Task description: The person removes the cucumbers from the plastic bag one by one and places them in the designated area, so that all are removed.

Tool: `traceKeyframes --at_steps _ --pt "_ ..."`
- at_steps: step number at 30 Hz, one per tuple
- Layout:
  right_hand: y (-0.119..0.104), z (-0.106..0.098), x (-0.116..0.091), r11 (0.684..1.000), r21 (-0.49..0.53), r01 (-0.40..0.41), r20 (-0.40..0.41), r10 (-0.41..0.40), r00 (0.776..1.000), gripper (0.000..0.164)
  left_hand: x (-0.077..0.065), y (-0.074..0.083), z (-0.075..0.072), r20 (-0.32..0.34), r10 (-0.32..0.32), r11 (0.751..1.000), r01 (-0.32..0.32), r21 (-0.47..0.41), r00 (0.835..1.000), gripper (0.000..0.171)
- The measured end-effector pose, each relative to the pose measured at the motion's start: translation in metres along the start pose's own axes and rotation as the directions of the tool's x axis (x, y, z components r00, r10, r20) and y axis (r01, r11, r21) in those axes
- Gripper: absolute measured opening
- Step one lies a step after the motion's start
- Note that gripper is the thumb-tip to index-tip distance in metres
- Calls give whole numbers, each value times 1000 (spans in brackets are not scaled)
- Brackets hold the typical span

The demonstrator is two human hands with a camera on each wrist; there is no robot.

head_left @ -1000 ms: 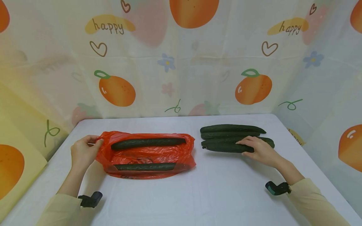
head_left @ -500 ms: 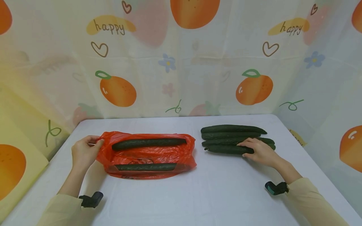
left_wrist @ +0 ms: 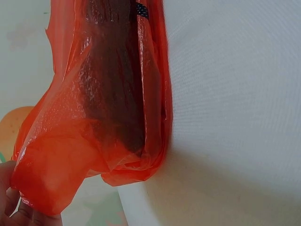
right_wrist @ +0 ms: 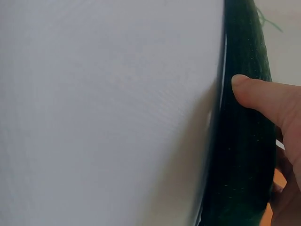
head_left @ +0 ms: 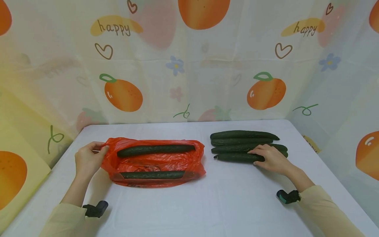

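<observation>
The front cucumber, gripped by the right hand, has been nudged nearer, seemingly singled out, the bag being pinched by the left hand.

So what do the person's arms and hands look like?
The sleeves are long, plain and pale cream-yellow. A small black gadget sits by each cuff, and the right one has a greenish patch. Both hands are bare, without gloves.
</observation>
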State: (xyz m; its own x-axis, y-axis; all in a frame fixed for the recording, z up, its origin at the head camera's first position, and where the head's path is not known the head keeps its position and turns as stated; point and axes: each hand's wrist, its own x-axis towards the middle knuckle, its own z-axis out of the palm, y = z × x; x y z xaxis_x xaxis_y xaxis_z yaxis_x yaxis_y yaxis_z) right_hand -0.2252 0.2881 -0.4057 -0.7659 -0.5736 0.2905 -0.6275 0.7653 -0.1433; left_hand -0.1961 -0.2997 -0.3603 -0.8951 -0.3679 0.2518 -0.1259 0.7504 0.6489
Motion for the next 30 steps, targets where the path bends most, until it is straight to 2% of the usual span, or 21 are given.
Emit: traceKeyframes --at_steps 7,19,30 --pt "1 5 -1 999 -49 19 -18 -20 1000 37 0 -1 0 -1 0 1000 0 -2 1000 28" --pt "0 6 0 997 -72 -6 -15 5 1000 39 1 -2 0 4 -9 1000 9 -9 1000 29" --pt "-2 5 3 997 -78 -7 -11 6 1000 40 0 -2 0 -11 14 1000 -14 -3 1000 28"
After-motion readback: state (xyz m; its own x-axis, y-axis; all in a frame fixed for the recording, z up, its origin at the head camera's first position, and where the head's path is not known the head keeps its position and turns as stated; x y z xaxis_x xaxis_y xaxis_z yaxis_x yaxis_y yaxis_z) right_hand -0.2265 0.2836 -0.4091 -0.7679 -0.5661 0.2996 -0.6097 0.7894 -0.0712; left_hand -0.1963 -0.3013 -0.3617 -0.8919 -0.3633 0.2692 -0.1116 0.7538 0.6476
